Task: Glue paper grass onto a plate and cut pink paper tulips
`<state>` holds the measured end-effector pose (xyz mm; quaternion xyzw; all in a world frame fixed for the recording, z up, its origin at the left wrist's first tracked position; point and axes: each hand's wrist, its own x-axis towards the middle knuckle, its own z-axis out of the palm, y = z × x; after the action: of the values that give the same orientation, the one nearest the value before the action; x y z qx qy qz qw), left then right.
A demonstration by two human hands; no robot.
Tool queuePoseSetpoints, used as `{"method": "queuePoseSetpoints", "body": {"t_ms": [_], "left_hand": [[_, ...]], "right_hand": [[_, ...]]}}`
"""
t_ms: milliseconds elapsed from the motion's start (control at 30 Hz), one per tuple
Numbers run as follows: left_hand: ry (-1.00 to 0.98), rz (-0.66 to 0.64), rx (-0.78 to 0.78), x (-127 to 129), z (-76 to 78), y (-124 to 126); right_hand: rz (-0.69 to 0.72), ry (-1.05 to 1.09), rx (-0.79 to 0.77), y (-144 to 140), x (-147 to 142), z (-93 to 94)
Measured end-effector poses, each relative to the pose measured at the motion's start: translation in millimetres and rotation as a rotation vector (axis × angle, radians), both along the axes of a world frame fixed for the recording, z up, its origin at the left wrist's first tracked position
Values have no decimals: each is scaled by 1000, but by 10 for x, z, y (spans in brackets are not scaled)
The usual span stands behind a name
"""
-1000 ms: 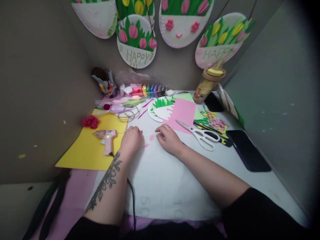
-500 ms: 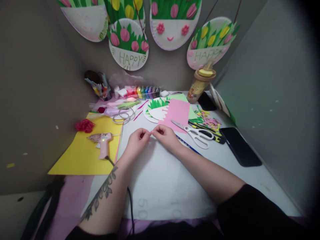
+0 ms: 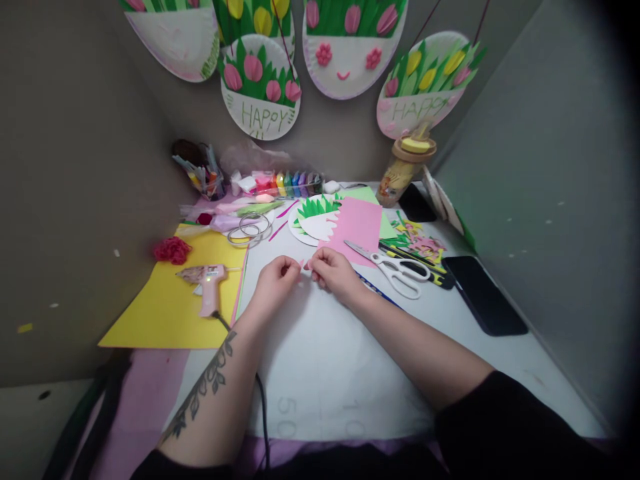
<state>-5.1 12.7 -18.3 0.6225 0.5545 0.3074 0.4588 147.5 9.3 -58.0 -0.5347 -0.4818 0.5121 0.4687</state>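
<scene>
My left hand (image 3: 276,283) is closed in a pinch over the middle of the table, with a small pink piece (image 3: 302,264) at its fingertips. Too little of the piece shows to name it further. Just right of it, my right hand (image 3: 334,272) has its thumb and fingers pressed together; whatever is in them is hidden. A narrow gap separates the two hands. Beyond them lie pink paper (image 3: 357,227) with one ragged edge and a paper plate (image 3: 296,230) with green paper grass. White-handled scissors (image 3: 400,273) rest to the right of my right hand.
A pink glue gun (image 3: 210,287) lies on yellow paper (image 3: 150,313), its cord running under my left forearm. Metal rings (image 3: 250,229), a clay set (image 3: 290,183), a cup (image 3: 405,170), paper scraps (image 3: 420,240) and a phone (image 3: 485,297) surround the work area. Decorated plates (image 3: 260,117) hang behind.
My right hand has moved slightly apart from my left, and its fingers have curled more. A bit of the pink piece now shows between the hands. The view has shifted slightly.
</scene>
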Motion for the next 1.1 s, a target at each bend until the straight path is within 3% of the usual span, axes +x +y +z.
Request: {"method": "queuePoseSetpoints", "body": {"t_ms": [233,367,633,733,933,1100], "left_hand": [[-196,15,-199,-16,-66,49],[-318,40,-269,-10,-77,42],[-340,-38,-227,19,-122,22],[-410,-13,-241,52,-117,-10],[-753,10,-514,39,-82,-18],[-834,-22,-604,-14,-98,21]], "right_hand": [[1,266,36,-5,-4,7],[35,257,11,11,26,-25],[17,233,39,30,40,-52],[-8,286,49,35,30,-55],[65,323,109,30,62,-38],[185,311,171,27,97,-24]]}}
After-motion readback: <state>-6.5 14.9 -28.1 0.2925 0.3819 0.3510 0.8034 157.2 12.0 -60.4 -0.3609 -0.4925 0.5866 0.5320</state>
